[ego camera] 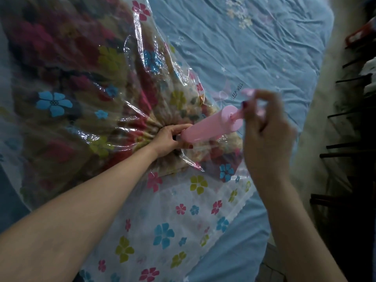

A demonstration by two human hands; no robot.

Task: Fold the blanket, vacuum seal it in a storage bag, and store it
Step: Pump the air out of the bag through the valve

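A view from above looks down on a bed covered with a wrinkled light blue sheet [254,43] printed with small stars and the words "SLEEP WELL". Lying across the sheet is a large clear plastic storage bag [162,220] scattered with printed flowers in blue, pink and yellow-green. Inside the bag, filling its far and left portion, is a folded blanket [67,64] with a tan ground and dark red and pink floral pattern; the plastic puckers tightly against it, drawing into radiating creases toward one spot. At that spot stands a pink cylindrical hand pump [211,125], tilted with its lower end pressed against the bag and its upper end angled toward the right. The left hand [173,137] reaches in on a long bare arm from the lower left and curls around the base of the pump, thumb below and fingers above (the nails are painted dark red). The right hand [264,127], nearer the camera and blurred, is closed around the pump handle [249,91], which is drawn a short way out of the cylinder on a pink rod. The near part of the bag lies flat with nothing in it. Dark shelving [354,119] stands along the right edge beside the bed.
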